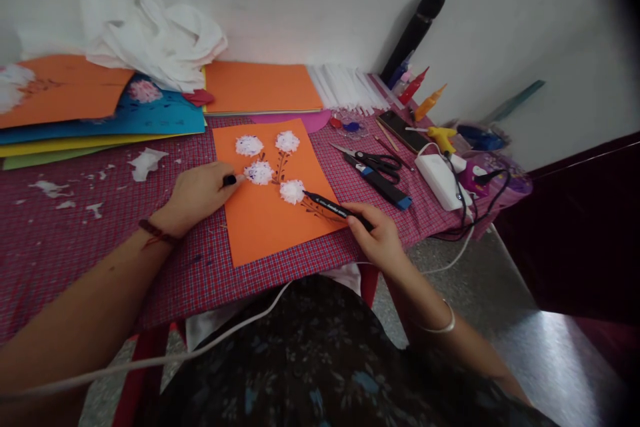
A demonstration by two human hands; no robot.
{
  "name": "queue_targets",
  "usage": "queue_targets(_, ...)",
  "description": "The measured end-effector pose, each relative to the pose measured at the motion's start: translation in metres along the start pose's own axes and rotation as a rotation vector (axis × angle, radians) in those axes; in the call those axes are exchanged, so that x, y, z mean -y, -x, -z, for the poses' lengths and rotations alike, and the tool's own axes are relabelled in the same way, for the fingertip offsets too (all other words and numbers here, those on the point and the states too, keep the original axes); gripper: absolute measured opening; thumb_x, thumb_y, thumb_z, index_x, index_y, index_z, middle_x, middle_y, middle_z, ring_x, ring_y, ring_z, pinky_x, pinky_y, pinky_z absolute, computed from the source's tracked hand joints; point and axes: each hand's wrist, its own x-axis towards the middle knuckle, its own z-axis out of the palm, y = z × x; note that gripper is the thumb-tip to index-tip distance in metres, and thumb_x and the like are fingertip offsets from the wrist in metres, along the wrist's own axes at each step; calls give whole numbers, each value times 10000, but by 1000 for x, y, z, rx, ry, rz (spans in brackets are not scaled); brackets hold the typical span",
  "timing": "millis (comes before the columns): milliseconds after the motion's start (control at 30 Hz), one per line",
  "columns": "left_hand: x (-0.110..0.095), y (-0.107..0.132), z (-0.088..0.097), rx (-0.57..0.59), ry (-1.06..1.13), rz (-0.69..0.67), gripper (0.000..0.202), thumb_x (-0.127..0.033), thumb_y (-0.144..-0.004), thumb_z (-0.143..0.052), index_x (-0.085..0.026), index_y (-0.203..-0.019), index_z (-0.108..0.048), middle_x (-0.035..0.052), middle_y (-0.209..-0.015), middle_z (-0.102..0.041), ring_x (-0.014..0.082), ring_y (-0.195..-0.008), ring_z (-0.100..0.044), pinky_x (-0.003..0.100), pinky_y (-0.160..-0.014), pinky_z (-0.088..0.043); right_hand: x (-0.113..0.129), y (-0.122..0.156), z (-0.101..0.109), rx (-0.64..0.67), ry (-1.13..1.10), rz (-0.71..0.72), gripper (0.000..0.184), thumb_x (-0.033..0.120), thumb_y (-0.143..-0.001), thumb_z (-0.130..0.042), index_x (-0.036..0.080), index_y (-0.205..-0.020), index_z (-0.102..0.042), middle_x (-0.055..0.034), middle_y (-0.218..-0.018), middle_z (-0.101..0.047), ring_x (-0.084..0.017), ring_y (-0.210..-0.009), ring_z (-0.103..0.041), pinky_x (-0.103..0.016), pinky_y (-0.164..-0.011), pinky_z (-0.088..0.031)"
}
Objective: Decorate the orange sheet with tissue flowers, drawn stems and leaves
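Observation:
An orange paper sheet (265, 227) lies before me, with fluffy white flowers (259, 173) stuck on it and dark stems and leaves drawn between them. My right hand (374, 233) is closed around a black marker (327, 205), its tip at the edge of the lowest white flower (292, 191). At the sheet's left edge, my left hand (203, 192) is closed on a small black marker cap (229, 180). Purple-blue marks dot some of the flowers.
Scissors (375, 161) and a blue-black box cutter (383, 187) lie right of the sheet, near a phone (404, 131), a glue gun (441, 138) and a white power strip (440, 180). Stacked coloured papers (170, 113), paper strips (345, 85) and white cloth (150, 33) line the back.

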Motion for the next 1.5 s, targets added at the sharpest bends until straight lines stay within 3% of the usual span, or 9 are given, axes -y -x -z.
queue_targets(100,-1,0,1,14,2,5,396,-475,-999,-331,-189,-860,-567,95,-902,-669,245,-784,-625,331,-591,-295,-1,-1,-3,29,26,13,265,318,-950,-552,245,-1147,-714,-79,-1080,-772,-255,-991,-713,-441,-900,-538)
queue_targets(267,-2,2,3,3,-4,14,378,-467,-1009,-355,-184,-876,-568,85,-884,-659,231,-771,-613,325,-581,-267,-1,-1,-2,-43,-7,-5,260,332,-959,-550,250,-1148,-708,-74,-1096,-768,-247,-1011,-707,-426,-906,-539)
queue_targets(433,-6,5,8,16,4,-20,363,-429,-1028,-359,-161,-897,-566,78,-881,-636,190,-750,-566,312,-599,-263,-3,-4,-5,6,10,10,254,312,-951,-561,240,-1141,-713,-74,-1085,-770,-247,-992,-710,-429,-908,-534)
queue_targets(600,-5,4,8,24,7,-7,364,-447,-1018,-373,-166,-894,-570,69,-906,-637,181,-762,-541,305,-605,-254,-2,-4,8,7,-45,26,253,299,-954,-569,228,-1153,-708,-70,-1085,-764,-231,-992,-706,-397,-892,-538)
queue_targets(800,-2,1,3,15,-3,17,429,-492,-1008,-329,-178,-909,-604,90,-942,-657,229,-800,-594,331,-606,-264,-7,-17,22,106,15,125,221,256,-915,-643,237,-1115,-736,-51,-977,-753,-225,-921,-689,-388,-844,-515)
queue_targets(1100,-2,1,1,21,6,24,412,-466,-1009,-333,-172,-907,-604,98,-950,-670,226,-806,-597,329,-599,-245,-22,-34,15,81,33,131,228,208,-910,-622,256,-1098,-740,-48,-982,-738,-228,-951,-670,-423,-888,-498)
queue_targets(1300,-4,3,5,16,21,3,398,-445,-1017,-352,-150,-939,-609,107,-978,-674,199,-815,-566,319,-617,-259,-15,-30,24,64,-33,151,218,194,-889,-643,265,-1067,-746,-36,-952,-727,-211,-917,-657,-388,-848,-515)
queue_targets(1500,-3,1,1,9,28,17,414,-440,-996,-339,-164,-1001,-647,114,-1020,-689,240,-878,-613,335,-654,-321,-12,-38,12,117,17,193,257,152,-873,-630,270,-1070,-745,-36,-965,-714,-217,-933,-655,-405,-874,-508)
